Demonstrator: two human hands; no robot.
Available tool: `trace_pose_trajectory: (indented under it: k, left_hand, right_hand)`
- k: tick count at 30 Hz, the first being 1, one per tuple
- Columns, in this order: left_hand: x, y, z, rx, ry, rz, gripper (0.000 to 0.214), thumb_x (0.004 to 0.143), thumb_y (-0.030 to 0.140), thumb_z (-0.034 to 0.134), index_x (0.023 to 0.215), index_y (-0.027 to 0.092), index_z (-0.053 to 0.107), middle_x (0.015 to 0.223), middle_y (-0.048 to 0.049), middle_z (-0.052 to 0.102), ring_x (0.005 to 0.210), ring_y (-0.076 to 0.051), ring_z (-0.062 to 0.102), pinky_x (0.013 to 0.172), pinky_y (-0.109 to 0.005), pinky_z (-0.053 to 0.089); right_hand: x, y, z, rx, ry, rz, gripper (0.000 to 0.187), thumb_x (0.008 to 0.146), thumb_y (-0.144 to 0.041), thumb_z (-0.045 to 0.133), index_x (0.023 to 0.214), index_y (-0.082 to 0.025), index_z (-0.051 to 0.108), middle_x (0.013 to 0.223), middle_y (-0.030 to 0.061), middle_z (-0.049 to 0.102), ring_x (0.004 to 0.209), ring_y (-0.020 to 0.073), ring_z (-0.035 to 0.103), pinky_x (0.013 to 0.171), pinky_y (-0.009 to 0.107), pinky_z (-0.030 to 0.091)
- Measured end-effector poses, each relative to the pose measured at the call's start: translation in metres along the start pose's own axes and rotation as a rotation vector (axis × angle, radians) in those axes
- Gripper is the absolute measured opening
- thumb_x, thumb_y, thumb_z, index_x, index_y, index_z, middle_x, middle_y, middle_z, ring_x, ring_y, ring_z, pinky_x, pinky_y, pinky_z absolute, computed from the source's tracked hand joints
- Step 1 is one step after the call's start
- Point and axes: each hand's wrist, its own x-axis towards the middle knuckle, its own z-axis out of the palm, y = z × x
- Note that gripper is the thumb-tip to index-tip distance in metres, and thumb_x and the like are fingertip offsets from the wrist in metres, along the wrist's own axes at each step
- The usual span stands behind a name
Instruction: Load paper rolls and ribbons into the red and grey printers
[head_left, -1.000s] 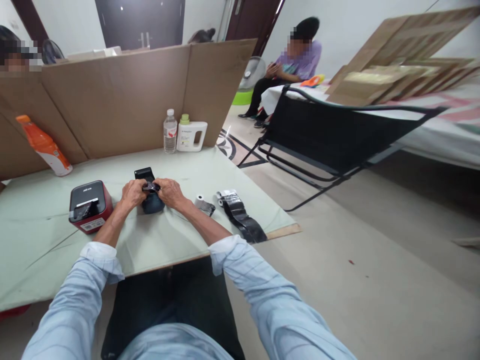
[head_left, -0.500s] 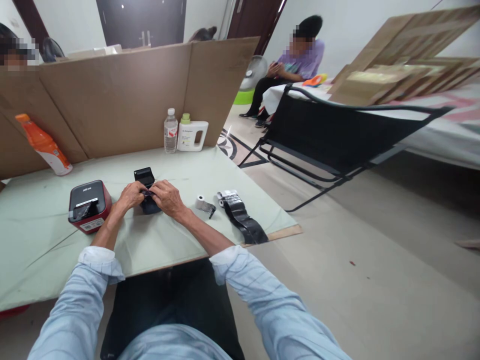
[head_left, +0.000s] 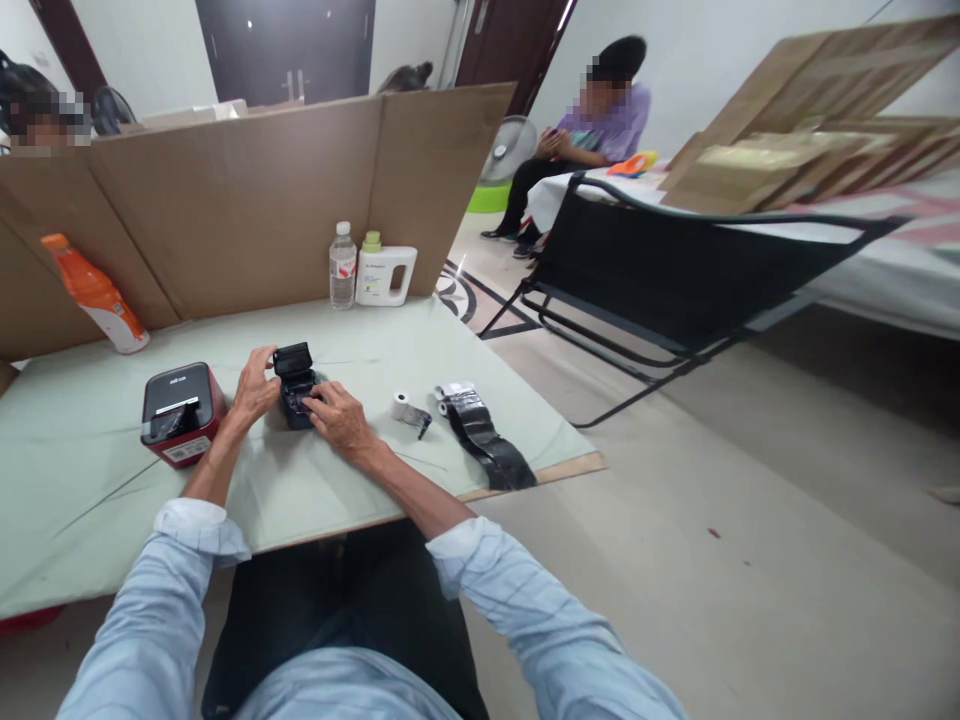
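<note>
A small black portable printer (head_left: 298, 398) stands on the table with its lid (head_left: 293, 357) tipped up and its inside showing. My left hand (head_left: 257, 385) is curled against its left side, fingertips at the lid's edge. From the right, my right hand (head_left: 339, 418) reaches in, its fingers pinched together over the compartment; whatever they may hold is too small to make out. To the right lies a small paper roll (head_left: 401, 404) with a dark loose end. Beyond it is a larger roll with a long black strip (head_left: 487, 440) reaching the table edge.
A red and black label printer (head_left: 182, 415) stands left of my hands. Along the cardboard screen (head_left: 247, 200) are an orange bottle (head_left: 97, 295), a water bottle (head_left: 343, 268) and a white jug (head_left: 384, 277). A black folding chair (head_left: 675, 270) and a seated person (head_left: 611, 120) are beyond the table.
My hands have moved apart, uncovering the printer's inside. The left one has shifted up and left to the lid; the right one has dropped slightly to the compartment's right side.
</note>
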Motion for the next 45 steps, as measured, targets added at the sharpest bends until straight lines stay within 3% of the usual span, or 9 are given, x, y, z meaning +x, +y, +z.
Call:
trace_pose_trajectory:
  k: [4, 9, 12, 15, 18, 21, 34, 40, 45]
  left_hand:
    - [-0.037, 0.001, -0.008, 0.016, -0.091, 0.139, 0.073, 0.078, 0.011, 0.052, 0.151, 0.018, 0.055, 0.154, -0.0149, 0.055, 0.134, -0.028, 0.059, 0.095, -0.038, 0.063]
    - [-0.062, -0.001, -0.009, 0.084, -0.226, 0.188, 0.082, 0.076, 0.017, 0.064, 0.156, 0.021, 0.051, 0.159, -0.0149, 0.050, 0.146, -0.032, 0.052, 0.116, -0.046, 0.054]
    - [-0.063, -0.005, -0.001, 0.139, -0.192, 0.151, 0.084, 0.074, 0.030, 0.079, 0.154, 0.021, 0.054, 0.160, -0.0160, 0.045, 0.143, -0.034, 0.055, 0.120, -0.046, 0.050]
    - [-0.064, -0.008, 0.008, 0.156, -0.152, 0.103, 0.088, 0.074, 0.041, 0.085, 0.154, 0.024, 0.053, 0.163, -0.0158, 0.042, 0.143, -0.036, 0.056, 0.119, -0.048, 0.051]
    - [-0.069, -0.008, 0.014, 0.161, -0.151, 0.087, 0.093, 0.077, 0.049, 0.085, 0.159, 0.024, 0.049, 0.165, -0.0173, 0.043, 0.148, -0.038, 0.053, 0.119, -0.051, 0.050]
    - [-0.074, -0.006, 0.015, 0.189, -0.153, 0.075, 0.094, 0.079, 0.052, 0.085, 0.161, 0.022, 0.046, 0.167, -0.0196, 0.043, 0.148, -0.040, 0.052, 0.120, -0.052, 0.050]
    - [-0.075, -0.002, 0.021, 0.206, -0.144, 0.067, 0.084, 0.084, 0.053, 0.082, 0.157, 0.025, 0.053, 0.167, -0.0161, 0.046, 0.150, -0.036, 0.052, 0.123, -0.047, 0.046]
    - [-0.079, 0.002, 0.021, 0.219, -0.143, 0.033, 0.086, 0.086, 0.048, 0.080, 0.161, 0.024, 0.045, 0.165, -0.0172, 0.050, 0.153, -0.034, 0.049, 0.126, -0.050, 0.041]
    - [-0.081, 0.001, 0.025, 0.236, -0.126, 0.031, 0.084, 0.088, 0.041, 0.076, 0.163, 0.024, 0.042, 0.164, -0.0172, 0.051, 0.152, -0.034, 0.050, 0.125, -0.052, 0.042]
  right_hand:
    - [-0.004, -0.002, 0.004, 0.019, 0.027, 0.012, 0.033, 0.098, -0.012, 0.060, 0.124, -0.023, 0.077, 0.122, 0.0124, 0.068, 0.115, 0.0285, 0.057, 0.101, 0.041, 0.053]
    - [-0.006, -0.003, 0.005, 0.032, 0.028, 0.020, 0.034, 0.098, -0.012, 0.059, 0.124, -0.023, 0.078, 0.123, 0.0134, 0.068, 0.116, 0.0294, 0.057, 0.102, 0.043, 0.054]
    - [-0.007, -0.004, 0.005, 0.048, 0.017, 0.028, 0.033, 0.097, -0.012, 0.060, 0.123, -0.023, 0.078, 0.124, 0.0136, 0.068, 0.117, 0.0297, 0.058, 0.104, 0.045, 0.054]
    - [-0.008, 0.000, 0.008, 0.099, 0.052, 0.061, 0.038, 0.097, -0.021, 0.066, 0.135, -0.024, 0.072, 0.143, 0.0159, 0.062, 0.132, 0.0330, 0.055, 0.114, 0.051, 0.050]
    - [-0.008, 0.010, 0.011, 0.177, 0.056, 0.138, 0.072, 0.093, -0.037, 0.077, 0.158, -0.021, 0.051, 0.164, 0.0201, 0.046, 0.150, 0.0367, 0.045, 0.121, 0.057, 0.044]
    - [-0.008, 0.020, 0.014, 0.250, -0.022, 0.177, 0.089, 0.088, -0.044, 0.082, 0.163, -0.017, 0.042, 0.164, 0.0226, 0.046, 0.151, 0.0360, 0.046, 0.123, 0.055, 0.043]
    - [-0.014, 0.028, 0.021, 0.254, -0.013, 0.190, 0.082, 0.090, -0.049, 0.081, 0.160, -0.021, 0.048, 0.165, 0.0200, 0.049, 0.153, 0.0346, 0.046, 0.125, 0.054, 0.042]
    - [-0.013, 0.020, 0.021, 0.217, -0.014, 0.251, 0.088, 0.092, -0.052, 0.077, 0.163, -0.014, 0.041, 0.159, 0.0257, 0.054, 0.146, 0.0381, 0.054, 0.120, 0.056, 0.044]
    - [-0.010, 0.019, 0.021, 0.196, -0.026, 0.230, 0.085, 0.091, -0.052, 0.079, 0.158, -0.010, 0.045, 0.155, 0.0279, 0.057, 0.143, 0.0386, 0.057, 0.118, 0.054, 0.046]
